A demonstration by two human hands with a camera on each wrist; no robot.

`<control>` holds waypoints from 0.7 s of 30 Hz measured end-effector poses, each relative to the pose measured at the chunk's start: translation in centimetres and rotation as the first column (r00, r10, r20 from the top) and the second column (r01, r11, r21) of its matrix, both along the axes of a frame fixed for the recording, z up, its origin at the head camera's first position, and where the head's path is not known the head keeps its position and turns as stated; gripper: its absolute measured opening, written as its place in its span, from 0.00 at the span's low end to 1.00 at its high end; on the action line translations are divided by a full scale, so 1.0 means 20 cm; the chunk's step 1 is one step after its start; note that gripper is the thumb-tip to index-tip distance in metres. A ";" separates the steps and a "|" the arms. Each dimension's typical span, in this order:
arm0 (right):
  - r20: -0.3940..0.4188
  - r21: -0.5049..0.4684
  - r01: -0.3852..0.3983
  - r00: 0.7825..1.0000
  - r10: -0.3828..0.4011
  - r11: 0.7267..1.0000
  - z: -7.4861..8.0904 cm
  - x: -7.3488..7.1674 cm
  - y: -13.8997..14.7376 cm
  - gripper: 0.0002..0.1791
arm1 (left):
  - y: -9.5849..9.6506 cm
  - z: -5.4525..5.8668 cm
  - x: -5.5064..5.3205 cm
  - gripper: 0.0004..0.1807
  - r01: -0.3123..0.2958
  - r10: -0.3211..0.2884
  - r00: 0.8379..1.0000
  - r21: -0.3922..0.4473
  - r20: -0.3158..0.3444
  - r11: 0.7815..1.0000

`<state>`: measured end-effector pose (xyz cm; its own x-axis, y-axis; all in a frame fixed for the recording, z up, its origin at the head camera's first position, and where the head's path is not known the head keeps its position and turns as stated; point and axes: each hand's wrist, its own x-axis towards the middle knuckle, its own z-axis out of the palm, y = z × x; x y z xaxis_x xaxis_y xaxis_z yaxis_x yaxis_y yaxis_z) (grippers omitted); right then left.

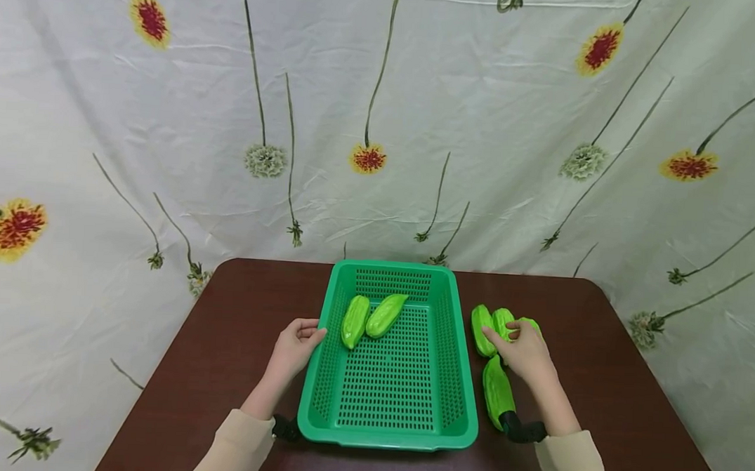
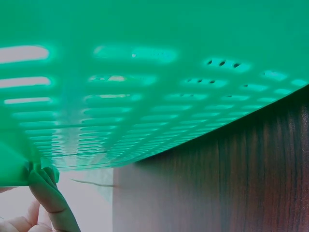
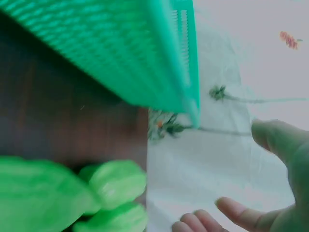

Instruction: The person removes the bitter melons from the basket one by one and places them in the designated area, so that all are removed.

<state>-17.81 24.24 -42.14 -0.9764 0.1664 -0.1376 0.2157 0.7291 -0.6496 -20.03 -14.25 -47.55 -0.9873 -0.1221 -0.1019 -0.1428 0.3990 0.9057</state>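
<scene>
The left hand (image 1: 299, 344) is clamping the left rim of a green basket (image 1: 386, 441) between its thumb and curled fingers, and the right hand (image 1: 526, 351) is hovering over a cluster of three gourds (image 1: 483, 331), its thumb and fingers standing apart and holding nothing. The basket is sitting on a dark reddish-brown counter (image 1: 254, 307), its slotted floor and walls showing. Inside, toward the far left, a left gourd (image 1: 355, 321) is lying beside a right gourd (image 1: 386, 316), the second one tilting its pointed tip up toward the far right. Outside the basket, just beside its right wall, the cluster is lying partly behind the right hand's fingers. A nearer gourd (image 1: 497, 388) is resting just in front of it, its near end disappearing behind a black wrist device (image 1: 522, 429). Another black device (image 1: 285, 428) is showing at the left wrist, by the basket's near left corner. Pale sleeves (image 1: 573, 460) are covering both forearms, and a white flowered cloth (image 1: 335, 51) is hanging behind the counter.
</scene>
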 end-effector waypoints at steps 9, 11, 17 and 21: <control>-0.095 -0.098 0.025 0.995 -0.034 0.995 0.11 -0.11 -0.16 0.37 | -0.01 0.00 0.02 0.21 0.016 -0.013 0.997 0.034 -0.082 0.999; -0.104 -0.114 0.022 0.994 -0.034 0.993 0.13 -0.14 -0.20 0.36 | -0.01 -0.01 0.01 0.21 0.016 -0.013 0.997 0.035 -0.078 0.999; -0.111 -0.148 0.007 0.994 -0.023 0.989 0.15 -0.20 -0.32 0.35 | -0.01 0.01 0.01 0.19 0.013 -0.013 1.000 0.008 0.000 1.000; -0.125 -0.153 -0.005 0.992 -0.014 0.988 0.12 -0.25 -0.39 0.35 | -0.01 0.00 0.01 0.19 0.015 -0.015 1.000 0.010 -0.001 1.000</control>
